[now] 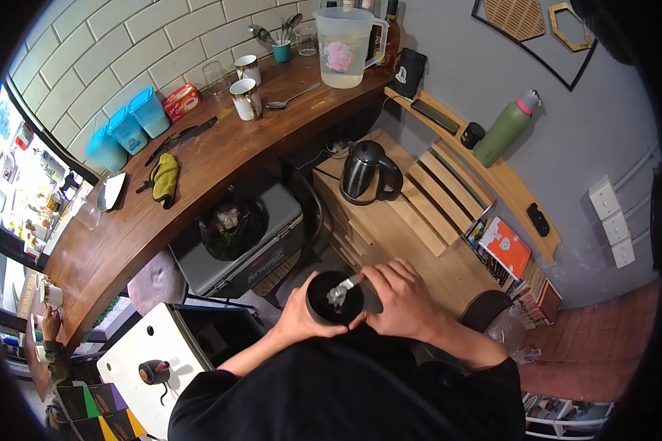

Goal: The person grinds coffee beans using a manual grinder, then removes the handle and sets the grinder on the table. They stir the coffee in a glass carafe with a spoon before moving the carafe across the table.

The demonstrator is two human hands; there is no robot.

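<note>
A round black cup (333, 298) was gripped by the left hand (299, 317) above the near edge of the pale wooden pallet table (390, 235); a small metal spoon (343, 289) was pinched by the right hand (399, 298). Steadiness would likely be served by short, gentle strokes.

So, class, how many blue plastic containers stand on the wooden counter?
3, in a row by the tiled wall: one beside the red packet, one in the middle, one nearest the window. Others may be hidden.
</note>
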